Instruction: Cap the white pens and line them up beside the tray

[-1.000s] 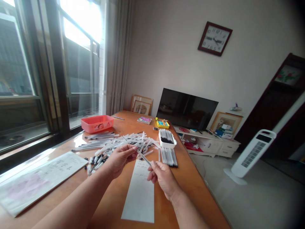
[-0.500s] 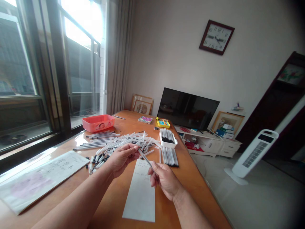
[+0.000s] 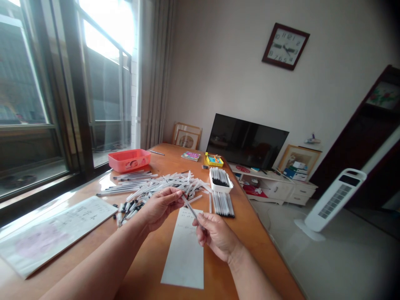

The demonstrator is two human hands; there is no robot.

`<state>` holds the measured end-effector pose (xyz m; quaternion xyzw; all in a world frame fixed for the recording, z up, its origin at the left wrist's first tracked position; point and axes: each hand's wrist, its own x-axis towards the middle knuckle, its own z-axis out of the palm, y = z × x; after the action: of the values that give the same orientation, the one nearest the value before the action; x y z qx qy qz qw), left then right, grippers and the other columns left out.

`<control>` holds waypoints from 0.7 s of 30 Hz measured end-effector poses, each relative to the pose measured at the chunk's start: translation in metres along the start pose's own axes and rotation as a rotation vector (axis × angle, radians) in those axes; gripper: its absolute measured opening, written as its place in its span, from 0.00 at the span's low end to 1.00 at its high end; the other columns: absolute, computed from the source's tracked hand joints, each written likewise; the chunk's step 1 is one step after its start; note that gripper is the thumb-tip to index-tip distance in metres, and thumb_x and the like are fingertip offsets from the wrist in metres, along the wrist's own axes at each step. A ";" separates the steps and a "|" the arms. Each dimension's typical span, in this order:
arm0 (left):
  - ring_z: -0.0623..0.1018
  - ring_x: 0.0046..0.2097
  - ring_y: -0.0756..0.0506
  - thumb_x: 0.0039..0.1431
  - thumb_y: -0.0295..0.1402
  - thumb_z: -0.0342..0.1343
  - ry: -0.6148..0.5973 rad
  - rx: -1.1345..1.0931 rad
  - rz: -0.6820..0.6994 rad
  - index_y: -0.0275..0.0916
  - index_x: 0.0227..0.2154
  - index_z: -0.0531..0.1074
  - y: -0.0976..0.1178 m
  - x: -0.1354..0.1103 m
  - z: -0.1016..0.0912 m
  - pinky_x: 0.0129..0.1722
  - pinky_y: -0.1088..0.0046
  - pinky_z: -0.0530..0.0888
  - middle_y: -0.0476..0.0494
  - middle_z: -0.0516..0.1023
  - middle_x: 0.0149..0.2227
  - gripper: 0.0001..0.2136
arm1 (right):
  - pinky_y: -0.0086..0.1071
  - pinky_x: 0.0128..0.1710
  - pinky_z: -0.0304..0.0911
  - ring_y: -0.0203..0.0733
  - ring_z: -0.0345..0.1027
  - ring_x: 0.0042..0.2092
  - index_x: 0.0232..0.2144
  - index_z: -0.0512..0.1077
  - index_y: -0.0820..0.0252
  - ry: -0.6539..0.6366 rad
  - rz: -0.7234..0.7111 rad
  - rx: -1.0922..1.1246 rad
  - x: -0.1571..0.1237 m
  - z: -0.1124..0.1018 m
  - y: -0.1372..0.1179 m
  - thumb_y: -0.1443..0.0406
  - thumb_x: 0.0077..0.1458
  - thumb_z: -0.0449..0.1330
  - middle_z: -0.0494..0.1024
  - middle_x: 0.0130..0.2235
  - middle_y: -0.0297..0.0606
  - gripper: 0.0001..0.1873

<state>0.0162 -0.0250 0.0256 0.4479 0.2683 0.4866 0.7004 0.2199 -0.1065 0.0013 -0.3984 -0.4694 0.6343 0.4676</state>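
A slim pen (image 3: 190,207) slants between my two hands above the paper strip. My left hand (image 3: 165,204) pinches its far end between thumb and fingers. Around its near end my right hand (image 3: 215,233) is closed, hiding that tip. Beneath lies a white paper strip (image 3: 183,258) with faint handwriting. Beyond my left hand spreads a heap of clear pen barrels (image 3: 175,181), with black and white caps (image 3: 129,207) by my left wrist. Right of the heap, pens with black ends (image 3: 223,204) lie in a row before a white box (image 3: 225,189) holding more pens.
A red plastic basket (image 3: 128,161) stands at the table's left back. A booklet (image 3: 56,233) lies at left. Farther back are a small colourful book (image 3: 190,156) and a yellow box (image 3: 214,160). The table's right edge (image 3: 265,233) drops to the floor, where a white tower fan (image 3: 333,204) stands.
Both hands keep their grip on the pen, and its position is nearly the same. The view has shifted very slightly.
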 end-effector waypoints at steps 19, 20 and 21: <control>0.76 0.34 0.47 0.51 0.45 0.67 -0.052 0.343 -0.086 0.36 0.34 0.79 0.003 -0.007 0.001 0.39 0.69 0.70 0.40 0.81 0.34 0.16 | 0.29 0.29 0.51 0.33 0.56 0.27 0.31 0.77 0.62 0.128 -0.044 -0.133 0.001 -0.003 0.002 0.51 0.56 0.65 0.71 0.26 0.32 0.18; 0.76 0.33 0.47 0.51 0.44 0.67 -0.031 0.389 -0.048 0.36 0.34 0.79 0.008 -0.005 -0.005 0.38 0.70 0.70 0.40 0.81 0.33 0.16 | 0.29 0.29 0.51 0.33 0.56 0.27 0.32 0.77 0.62 0.155 -0.048 -0.101 0.002 -0.005 0.003 0.51 0.56 0.65 0.70 0.26 0.32 0.18; 0.75 0.32 0.47 0.50 0.44 0.67 0.012 0.421 -0.006 0.36 0.34 0.79 0.012 -0.003 -0.013 0.36 0.70 0.69 0.41 0.80 0.31 0.15 | 0.29 0.29 0.51 0.33 0.56 0.27 0.32 0.77 0.61 0.182 -0.053 -0.070 0.002 -0.008 0.003 0.51 0.55 0.65 0.69 0.26 0.32 0.18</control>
<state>-0.0004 -0.0213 0.0298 0.5807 0.3697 0.4204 0.5910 0.2258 -0.1029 -0.0039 -0.4581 -0.4571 0.5661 0.5106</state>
